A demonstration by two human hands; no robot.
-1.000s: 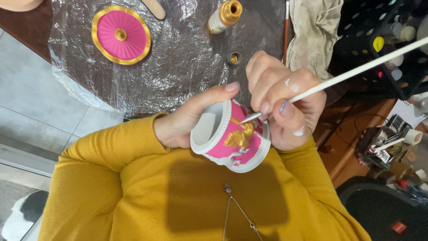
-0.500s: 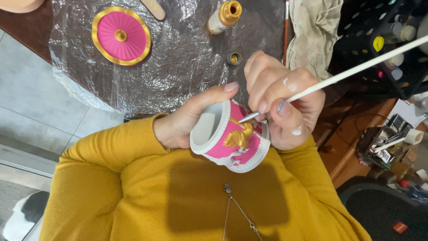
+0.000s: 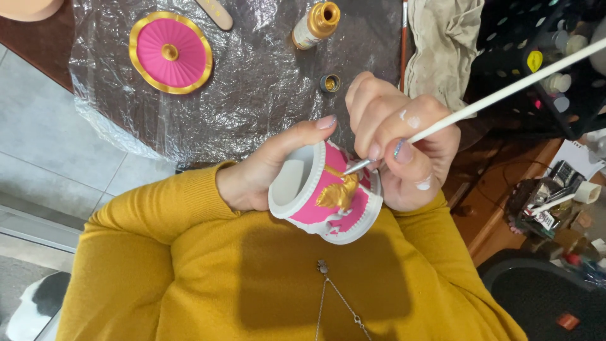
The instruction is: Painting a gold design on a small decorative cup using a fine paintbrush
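My left hand point(image 3: 268, 169) grips a small pink and white ceramic cup point(image 3: 325, 196), tilted on its side close to my chest, thumb over its rim. A gold relief figure point(image 3: 336, 193) stands out on the cup's pink wall. My right hand point(image 3: 404, 142) pinches a thin white-handled paintbrush point(image 3: 486, 101), and its tip touches the top of the gold figure. White paint spots mark my right fingers.
Crinkled plastic film point(image 3: 252, 82) covers the dark table. On it lie a pink round lid with gold rim point(image 3: 170, 52), a gold paint bottle point(image 3: 315, 24), its small cap point(image 3: 329, 83) and a wooden stick point(image 3: 214, 12). A stained rag point(image 3: 442, 44) and a black crate point(image 3: 549, 57) are at right.
The brush tip has shifted slightly along the gold figure; both hands and the cup stay in almost the same place.
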